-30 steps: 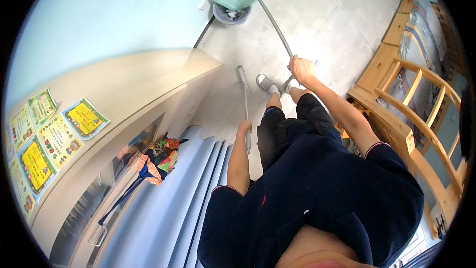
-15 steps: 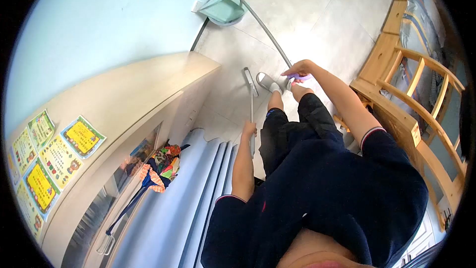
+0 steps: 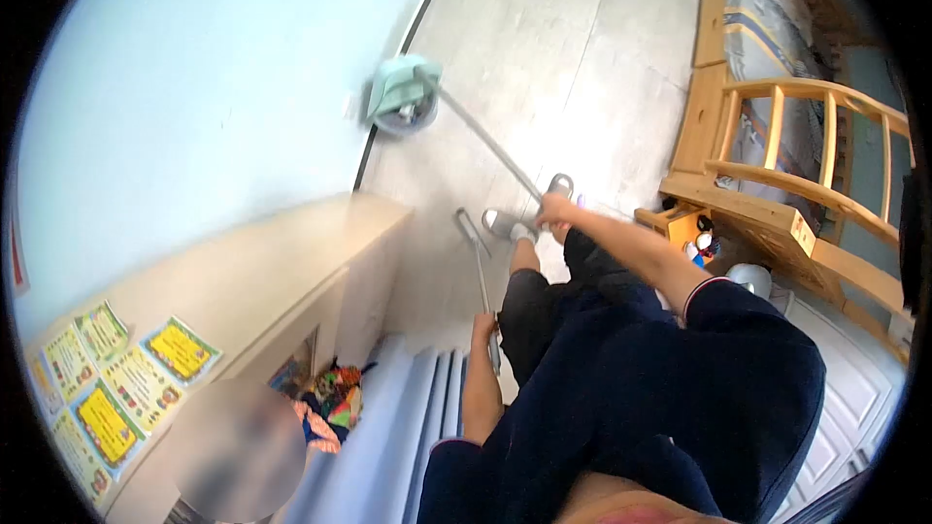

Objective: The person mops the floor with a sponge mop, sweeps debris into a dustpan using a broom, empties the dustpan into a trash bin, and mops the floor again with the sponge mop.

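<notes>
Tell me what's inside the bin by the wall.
Some pale litter shows in the opening of the bin, too blurred to identify. The green dustpan covers the rest of the opening, so whatever lies beneath it cannot be seen.

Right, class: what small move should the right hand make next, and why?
Probably a gentle shake of the dustpan: the right hand grips its long handle, and the pan appears over the bin, which could catch loose bits.

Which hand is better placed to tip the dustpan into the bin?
Right hand, I'd say: it grips the handle of the dustpan, which is over the bin. The left hand holds the broom away from the bin.
</notes>
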`<state>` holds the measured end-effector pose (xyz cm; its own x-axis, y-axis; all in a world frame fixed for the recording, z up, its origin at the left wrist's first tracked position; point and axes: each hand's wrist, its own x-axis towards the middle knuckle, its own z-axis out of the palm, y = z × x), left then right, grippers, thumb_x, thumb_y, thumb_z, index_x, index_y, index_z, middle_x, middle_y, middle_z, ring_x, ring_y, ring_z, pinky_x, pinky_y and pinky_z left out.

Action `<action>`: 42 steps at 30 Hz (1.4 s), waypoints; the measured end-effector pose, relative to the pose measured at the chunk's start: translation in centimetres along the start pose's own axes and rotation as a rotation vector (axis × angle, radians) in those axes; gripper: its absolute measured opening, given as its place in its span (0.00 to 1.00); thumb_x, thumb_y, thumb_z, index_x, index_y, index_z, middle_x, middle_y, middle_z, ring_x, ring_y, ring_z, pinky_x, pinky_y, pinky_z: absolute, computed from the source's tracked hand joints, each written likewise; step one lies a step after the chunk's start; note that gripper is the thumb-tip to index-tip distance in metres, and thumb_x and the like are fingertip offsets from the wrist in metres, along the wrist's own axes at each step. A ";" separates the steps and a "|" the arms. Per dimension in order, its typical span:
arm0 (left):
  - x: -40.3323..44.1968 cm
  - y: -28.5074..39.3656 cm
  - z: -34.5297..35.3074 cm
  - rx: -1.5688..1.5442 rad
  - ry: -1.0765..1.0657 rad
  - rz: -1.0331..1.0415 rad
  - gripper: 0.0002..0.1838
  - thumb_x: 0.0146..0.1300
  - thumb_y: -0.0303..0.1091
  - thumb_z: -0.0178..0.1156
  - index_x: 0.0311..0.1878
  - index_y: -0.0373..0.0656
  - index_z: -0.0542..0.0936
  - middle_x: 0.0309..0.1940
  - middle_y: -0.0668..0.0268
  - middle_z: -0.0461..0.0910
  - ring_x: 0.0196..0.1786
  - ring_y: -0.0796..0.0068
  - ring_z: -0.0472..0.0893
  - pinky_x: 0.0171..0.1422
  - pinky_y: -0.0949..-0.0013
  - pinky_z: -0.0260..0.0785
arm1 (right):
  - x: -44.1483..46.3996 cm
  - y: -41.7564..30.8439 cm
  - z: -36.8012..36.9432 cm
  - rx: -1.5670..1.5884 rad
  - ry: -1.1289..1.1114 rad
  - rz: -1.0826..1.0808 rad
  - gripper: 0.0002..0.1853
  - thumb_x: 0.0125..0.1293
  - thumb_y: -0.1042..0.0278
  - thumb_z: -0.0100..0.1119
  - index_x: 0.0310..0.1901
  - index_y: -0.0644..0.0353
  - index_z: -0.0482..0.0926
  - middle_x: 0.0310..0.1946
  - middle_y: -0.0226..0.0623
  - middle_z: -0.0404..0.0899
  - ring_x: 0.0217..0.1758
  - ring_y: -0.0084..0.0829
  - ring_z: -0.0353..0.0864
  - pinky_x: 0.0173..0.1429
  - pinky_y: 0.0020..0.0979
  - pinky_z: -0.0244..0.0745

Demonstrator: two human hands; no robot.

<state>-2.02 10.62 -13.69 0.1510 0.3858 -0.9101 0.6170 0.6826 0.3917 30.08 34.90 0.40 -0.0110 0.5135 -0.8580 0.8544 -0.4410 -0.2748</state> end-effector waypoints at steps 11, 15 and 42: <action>4.3 -3.7 -5.9 0.243 -0.070 0.154 0.12 0.55 0.35 0.51 0.31 0.33 0.75 0.19 0.58 0.75 0.22 0.63 0.76 0.27 0.61 0.66 | -4.2 -3.7 -2.7 -0.206 0.221 -0.097 0.21 0.49 0.72 0.52 0.44 0.75 0.64 0.37 0.55 0.77 0.42 0.48 0.79 0.42 0.37 0.76; -2.2 6.7 -6.6 0.273 0.034 0.130 0.12 0.53 0.36 0.50 0.21 0.38 0.74 0.18 0.54 0.76 0.22 0.61 0.77 0.25 0.60 0.66 | -7.6 -1.4 -4.4 -0.276 0.346 -0.247 0.23 0.52 0.60 0.53 0.41 0.73 0.67 0.35 0.54 0.77 0.36 0.45 0.80 0.39 0.39 0.75; 12.6 64.4 -11.1 -0.310 0.052 0.187 0.11 0.51 0.31 0.40 0.15 0.45 0.62 0.10 0.67 0.61 0.13 0.71 0.61 0.20 0.70 0.58 | -3.1 32.9 -46.5 0.545 0.670 0.410 0.32 0.48 0.42 0.56 0.33 0.73 0.78 0.34 0.61 0.76 0.43 0.53 0.76 0.46 0.40 0.70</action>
<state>31.02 66.36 1.59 0.1942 0.5472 -0.8141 0.3177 0.7501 0.5800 82.40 53.03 14.26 0.6794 0.4830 -0.5524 0.3646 -0.8755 -0.3171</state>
